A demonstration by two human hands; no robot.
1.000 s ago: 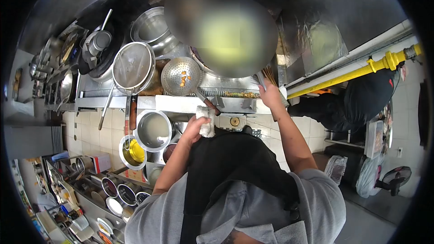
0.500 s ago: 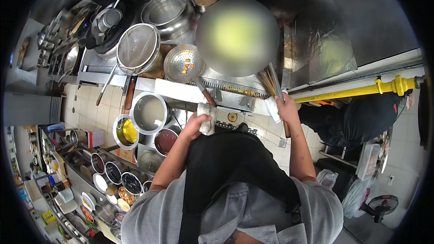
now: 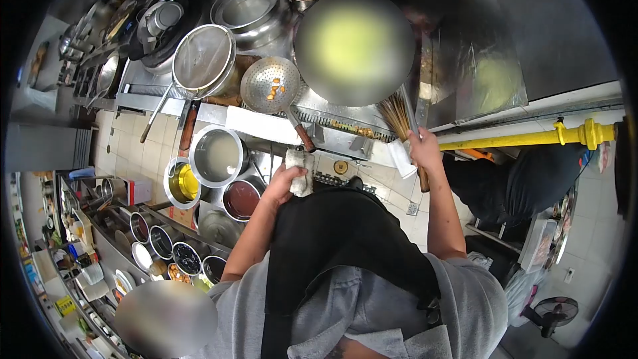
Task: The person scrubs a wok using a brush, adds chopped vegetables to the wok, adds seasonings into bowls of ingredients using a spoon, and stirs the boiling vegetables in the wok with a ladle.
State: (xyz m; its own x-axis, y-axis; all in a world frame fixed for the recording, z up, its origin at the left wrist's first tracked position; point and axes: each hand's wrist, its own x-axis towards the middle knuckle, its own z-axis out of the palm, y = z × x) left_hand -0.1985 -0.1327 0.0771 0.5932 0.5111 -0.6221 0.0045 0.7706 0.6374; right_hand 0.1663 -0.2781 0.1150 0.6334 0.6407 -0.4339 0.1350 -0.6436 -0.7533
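My left hand (image 3: pixel 286 183) is closed around a folded white cloth (image 3: pixel 301 171), just below the wooden handle of a perforated strainer (image 3: pixel 268 86) that holds several small brown pieces. In my right hand (image 3: pixel 425 149) is a long-handled metal tool (image 3: pixel 411 112) with a wooden grip; a blurred patch over the stove hides its far end. Beside its shaft are the bristles of a bamboo brush (image 3: pixel 392 116). Another white cloth (image 3: pixel 401 158) hangs by my right fingers. Whether my left hand touches the strainer handle is unclear.
Left of me stand a pot of cloudy liquid (image 3: pixel 216 157), a bowl of yellow oil (image 3: pixel 184 183) and a pot of dark red sauce (image 3: pixel 243 201). A mesh sieve (image 3: pixel 201 58) rests farther back. At right are a yellow pipe (image 3: pixel 531 138) and a dark-clothed person (image 3: pixel 548 179).
The view has shifted slightly, and a blurred patch now covers the lower left. Both hands keep their holds, with little visible movement.
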